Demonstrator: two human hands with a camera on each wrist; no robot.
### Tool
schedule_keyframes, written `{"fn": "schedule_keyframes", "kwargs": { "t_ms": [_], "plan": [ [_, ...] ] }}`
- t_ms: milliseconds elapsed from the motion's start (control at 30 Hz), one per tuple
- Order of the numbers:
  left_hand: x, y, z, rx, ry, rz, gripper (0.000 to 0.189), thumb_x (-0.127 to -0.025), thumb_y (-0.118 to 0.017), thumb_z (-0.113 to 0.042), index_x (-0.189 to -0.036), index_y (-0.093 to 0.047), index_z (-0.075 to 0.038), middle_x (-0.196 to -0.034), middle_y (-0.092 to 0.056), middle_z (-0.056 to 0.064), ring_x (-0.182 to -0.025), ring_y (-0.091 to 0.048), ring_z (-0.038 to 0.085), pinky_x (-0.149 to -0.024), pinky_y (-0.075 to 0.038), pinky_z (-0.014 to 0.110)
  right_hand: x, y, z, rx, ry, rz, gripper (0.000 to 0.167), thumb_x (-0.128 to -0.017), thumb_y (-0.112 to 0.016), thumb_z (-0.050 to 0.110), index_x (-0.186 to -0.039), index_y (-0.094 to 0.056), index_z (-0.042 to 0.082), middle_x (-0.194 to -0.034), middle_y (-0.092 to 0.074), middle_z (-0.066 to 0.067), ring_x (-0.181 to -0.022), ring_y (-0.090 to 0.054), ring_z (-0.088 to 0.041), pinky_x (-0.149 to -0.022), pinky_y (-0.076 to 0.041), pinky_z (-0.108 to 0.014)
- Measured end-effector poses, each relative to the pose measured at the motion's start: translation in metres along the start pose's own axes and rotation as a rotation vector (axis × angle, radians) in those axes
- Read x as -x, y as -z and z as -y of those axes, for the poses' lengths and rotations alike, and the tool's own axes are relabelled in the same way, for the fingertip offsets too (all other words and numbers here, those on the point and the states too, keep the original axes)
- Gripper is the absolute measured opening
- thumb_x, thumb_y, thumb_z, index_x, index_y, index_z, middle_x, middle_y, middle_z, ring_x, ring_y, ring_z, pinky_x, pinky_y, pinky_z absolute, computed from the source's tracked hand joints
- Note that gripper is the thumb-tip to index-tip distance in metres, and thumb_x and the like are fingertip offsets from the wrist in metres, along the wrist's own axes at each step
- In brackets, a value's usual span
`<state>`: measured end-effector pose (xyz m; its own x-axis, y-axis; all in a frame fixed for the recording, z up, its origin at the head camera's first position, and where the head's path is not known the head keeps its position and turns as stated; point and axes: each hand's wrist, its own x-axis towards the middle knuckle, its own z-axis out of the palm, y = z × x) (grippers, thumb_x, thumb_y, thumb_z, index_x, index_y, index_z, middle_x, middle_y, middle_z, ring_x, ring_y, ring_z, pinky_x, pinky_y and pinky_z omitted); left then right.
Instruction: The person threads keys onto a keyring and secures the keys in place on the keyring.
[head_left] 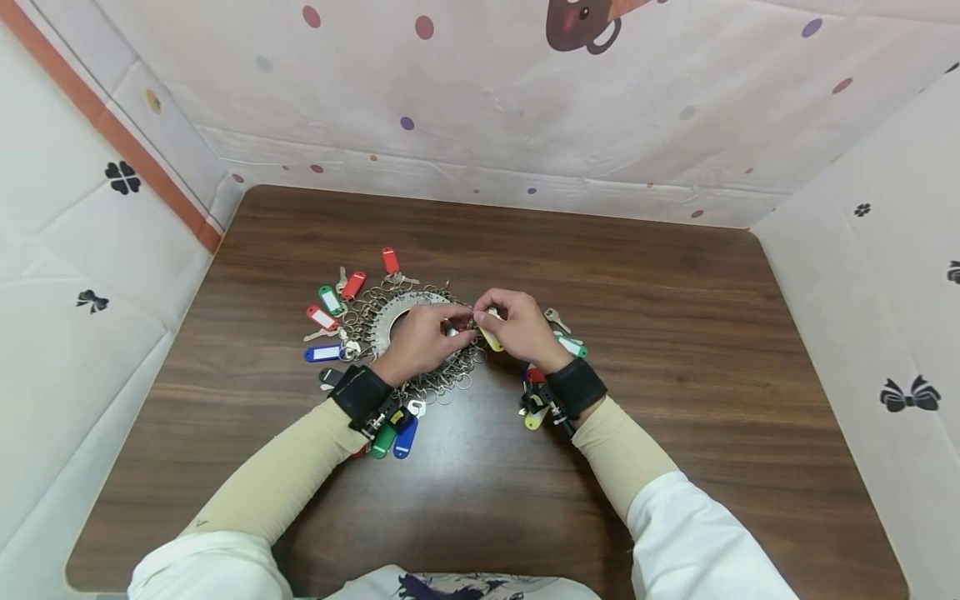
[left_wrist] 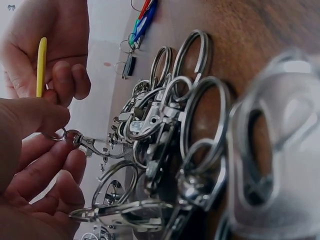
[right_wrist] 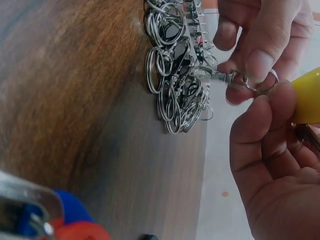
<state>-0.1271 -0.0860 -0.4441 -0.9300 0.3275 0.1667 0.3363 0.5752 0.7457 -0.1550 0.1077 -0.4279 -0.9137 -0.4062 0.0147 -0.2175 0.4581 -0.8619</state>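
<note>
A large metal key ring (head_left: 384,325), fringed with many small clips and split rings, lies on the table under my left hand (head_left: 423,335). At its right side, the left thumb and fingers pinch a small split ring (right_wrist: 275,79) on one swivel clip (left_wrist: 89,144). My right hand (head_left: 522,327) meets it there, its thumb and finger gripping a yellow key tag (right_wrist: 307,97) right by that split ring. Part of a key (right_wrist: 303,132) shows below the tag in the right wrist view.
Red, green and blue key tags (head_left: 324,353) hang along the big ring's left side, with blue (head_left: 405,437) and green ones at its front. Loose tagged keys, including a green tag (head_left: 572,346) and a yellow one (head_left: 536,419), lie around the right wrist. Patterned cloth walls border the table (head_left: 712,375).
</note>
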Motion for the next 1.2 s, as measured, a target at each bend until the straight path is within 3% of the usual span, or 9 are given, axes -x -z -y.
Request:
{"fn": "schedule_keyframes", "kwargs": {
  "t_ms": [167, 700, 1200],
  "plan": [
    [0.0007, -0.0011, 0.0005, 0.033, 0.013, -0.012, 0.027, -0.089, -0.081, -0.017, -0.114, -0.076, -0.009, -0.099, -0.082, 0.008, -0.078, -0.073, 0.018, -0.072, -0.058, 0.031, 0.001, -0.0004, -0.0001, -0.009, -0.002, -0.005, 0.008, -0.098, -0.067, 0.008, -0.095, -0.075, 0.006, -0.089, -0.07, -0.009, -0.076, -0.055, -0.017, -0.066, -0.043, -0.025],
    [0.002, -0.0008, 0.0004, -0.004, 0.0, -0.033, 0.031, -0.087, -0.084, -0.021, -0.114, -0.079, -0.006, -0.105, -0.081, 0.011, -0.079, -0.071, 0.02, -0.072, -0.057, 0.032, 0.0036, -0.0009, 0.0008, -0.014, 0.001, -0.003, 0.008, -0.097, -0.067, 0.007, -0.094, -0.074, 0.006, -0.089, -0.07, -0.009, -0.073, -0.055, -0.016, -0.065, -0.044, -0.025],
    [0.0015, 0.0004, 0.002, 0.04, 0.028, 0.012, 0.03, -0.091, -0.08, -0.022, -0.116, -0.078, -0.005, -0.099, -0.08, 0.01, -0.08, -0.07, 0.018, -0.072, -0.056, 0.029, 0.0042, -0.0004, -0.0014, -0.009, 0.013, 0.009, 0.007, -0.097, -0.068, 0.006, -0.093, -0.074, 0.008, -0.086, -0.067, -0.007, -0.073, -0.053, -0.017, -0.065, -0.042, -0.026]
  ]
}}
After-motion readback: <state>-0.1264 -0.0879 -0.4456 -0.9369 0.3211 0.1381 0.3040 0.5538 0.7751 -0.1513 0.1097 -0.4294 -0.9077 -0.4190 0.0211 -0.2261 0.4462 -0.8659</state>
